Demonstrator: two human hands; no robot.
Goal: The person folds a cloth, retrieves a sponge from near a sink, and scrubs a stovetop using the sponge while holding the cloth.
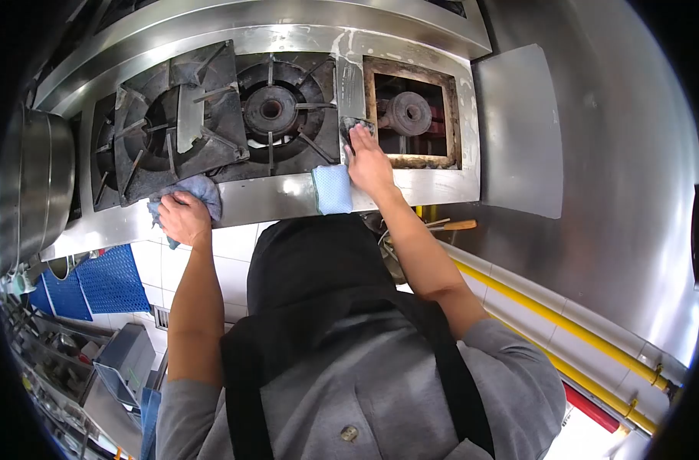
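My left hand [185, 218] is closed on a bunched grey-blue cloth [202, 190] at the stove's front edge. My right hand [370, 162] presses a dark scouring pad [355, 125] with its fingertips against the steel strip between two burners. A light blue sponge [333, 190] rests on the front ledge beside my right wrist. The steel stove top [269, 190] carries black cast-iron grates. One grate [219, 156] lies tilted over its neighbour, with a flat metal plate [189, 119] on it. At right, the burner [408, 113] sits uncovered inside a grimy square opening.
A large steel pot [35, 192] stands at the left end. A steel panel [595, 153] rises on the right. Yellow pipes [533, 299] run low at right, near a wooden-handled tool [453, 225]. Blue mats [108, 276] and a grey bin [126, 360] are lower left.
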